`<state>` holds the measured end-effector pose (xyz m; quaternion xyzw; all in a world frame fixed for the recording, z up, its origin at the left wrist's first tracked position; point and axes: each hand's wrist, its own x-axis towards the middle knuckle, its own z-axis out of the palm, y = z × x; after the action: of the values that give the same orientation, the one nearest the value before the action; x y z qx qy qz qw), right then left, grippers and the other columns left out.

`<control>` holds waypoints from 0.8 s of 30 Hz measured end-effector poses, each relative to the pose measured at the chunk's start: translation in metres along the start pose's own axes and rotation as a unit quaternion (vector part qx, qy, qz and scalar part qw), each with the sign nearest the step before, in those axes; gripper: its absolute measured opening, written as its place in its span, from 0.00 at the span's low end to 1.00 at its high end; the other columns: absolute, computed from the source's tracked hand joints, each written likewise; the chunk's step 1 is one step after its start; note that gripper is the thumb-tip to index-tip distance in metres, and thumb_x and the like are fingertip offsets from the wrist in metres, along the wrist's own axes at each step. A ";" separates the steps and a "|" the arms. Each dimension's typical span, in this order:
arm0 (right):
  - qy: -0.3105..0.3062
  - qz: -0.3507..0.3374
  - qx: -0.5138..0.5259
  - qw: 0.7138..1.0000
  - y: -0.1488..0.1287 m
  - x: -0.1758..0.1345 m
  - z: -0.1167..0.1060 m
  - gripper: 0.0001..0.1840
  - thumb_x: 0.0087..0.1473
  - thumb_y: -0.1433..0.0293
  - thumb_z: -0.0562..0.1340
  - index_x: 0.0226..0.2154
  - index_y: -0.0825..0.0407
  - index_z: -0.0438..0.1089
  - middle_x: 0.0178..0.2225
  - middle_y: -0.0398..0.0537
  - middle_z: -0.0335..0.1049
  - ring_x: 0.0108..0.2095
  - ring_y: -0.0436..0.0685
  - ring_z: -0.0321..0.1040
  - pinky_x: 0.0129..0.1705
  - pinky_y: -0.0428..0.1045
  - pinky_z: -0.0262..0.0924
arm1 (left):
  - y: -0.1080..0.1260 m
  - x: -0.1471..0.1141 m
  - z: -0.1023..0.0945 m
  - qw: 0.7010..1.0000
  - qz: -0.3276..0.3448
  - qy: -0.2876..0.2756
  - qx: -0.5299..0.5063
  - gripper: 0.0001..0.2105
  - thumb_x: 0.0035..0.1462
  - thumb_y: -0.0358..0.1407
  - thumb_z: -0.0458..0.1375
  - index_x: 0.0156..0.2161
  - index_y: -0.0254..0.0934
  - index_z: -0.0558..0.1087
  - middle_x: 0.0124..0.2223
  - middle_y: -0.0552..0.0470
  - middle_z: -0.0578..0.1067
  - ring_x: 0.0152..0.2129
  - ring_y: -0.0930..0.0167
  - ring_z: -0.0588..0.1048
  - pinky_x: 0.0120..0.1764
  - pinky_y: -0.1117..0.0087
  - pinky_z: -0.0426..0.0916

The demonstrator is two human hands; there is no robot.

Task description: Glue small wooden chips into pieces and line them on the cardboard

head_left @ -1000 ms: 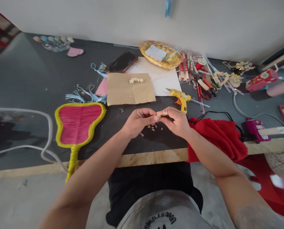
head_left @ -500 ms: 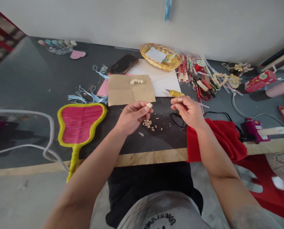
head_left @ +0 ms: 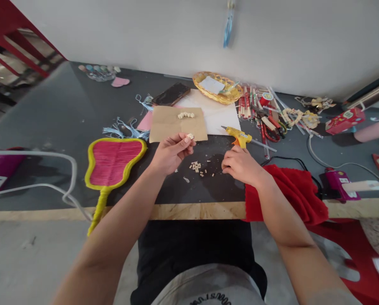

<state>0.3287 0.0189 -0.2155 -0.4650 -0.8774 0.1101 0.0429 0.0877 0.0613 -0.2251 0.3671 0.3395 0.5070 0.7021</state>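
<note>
Holding a small cream cluster (head_left: 190, 136) in the left hand (head_left: 170, 154), grip closed in a pinch between thumb and fingers. Up off the surface (head_left: 208, 192), in view overlapping the near edge of the brown paper (head_left: 164, 127). Toward the back of that paper: a curved row of cream pieces (head_left: 186, 115), apart from both hands. At the right hand (head_left: 240, 165): bent fingers, low near the surface, nothing visible held. Can't tell there: maybe gripping a tiny piece, maybe just curled. Just beyond the knuckles, partly covered in view: the yellow glue gun (head_left: 238, 134), nozzle toward the left; can't confirm contact with the hand. Between the two hands, on the surface: a scatter of loose pieces (head_left: 195, 166), mostly bunched, with a few strays toward the right. Close by the right wrist: red cloth (head_left: 288, 190). Well off to the left: pink fan (head_left: 116, 161) with yellow edging. Looks like a small-parts handling step: cluster in the left pinch, loose pieces and glue gun both near the right. Can't separate reaching for a piece from reaching for the glue gun on this view alone. For the next move, would want a steady left pinch, fine fingertip control on the right, no brushing of the scatter, and fingers clear of the nozzle, possibly hot, not checkable from here.
</note>
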 end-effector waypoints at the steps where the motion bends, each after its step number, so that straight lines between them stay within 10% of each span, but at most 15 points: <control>1: 0.001 0.001 -0.010 1.000 -0.002 0.001 0.001 0.07 0.55 0.72 0.67 0.26 0.51 0.75 0.36 0.48 0.74 0.42 0.61 0.60 0.43 0.56 0.53 | 0.000 0.001 0.000 1.000 0.003 0.004 0.004 0.12 0.41 0.37 0.73 0.30 0.33 0.77 0.28 0.53 0.77 0.21 0.78 0.72 0.27 0.77 0.70; 14: 0.204 -0.016 0.095 0.974 -0.001 0.018 0.011 0.08 0.60 0.77 0.52 0.32 0.51 0.63 0.33 0.51 0.70 0.36 0.59 0.66 0.40 0.53 0.61 | 0.017 0.014 -0.007 0.977 0.087 0.074 0.178 0.16 0.44 0.44 0.70 0.32 0.34 0.77 0.28 0.52 0.77 0.22 0.77 0.70 0.29 0.75 0.67; 19: 0.274 -0.038 0.130 0.952 0.000 0.023 0.022 0.07 0.60 0.76 0.55 0.37 0.51 0.67 0.37 0.53 0.74 0.40 0.60 0.71 0.45 0.55 0.65 | 0.046 0.053 -0.036 0.806 0.148 0.189 0.542 0.09 0.52 0.39 0.63 0.34 0.34 0.80 0.24 0.53 0.73 0.23 0.72 0.68 0.30 0.71 0.61; 24: 0.250 -0.063 0.116 0.959 -0.002 0.023 0.024 0.08 0.61 0.76 0.56 0.37 0.51 0.70 0.38 0.52 0.76 0.42 0.59 0.73 0.47 0.55 0.68 | 0.055 0.089 -0.052 0.651 0.058 0.153 0.742 0.09 0.55 0.35 0.58 0.33 0.36 0.81 0.31 0.45 0.77 0.32 0.62 0.74 0.35 0.66 0.61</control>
<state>0.3094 0.0333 -0.2393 -0.4130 -0.8474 0.0888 0.3217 0.0405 0.1680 -0.2132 0.7020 0.6826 0.1751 0.1033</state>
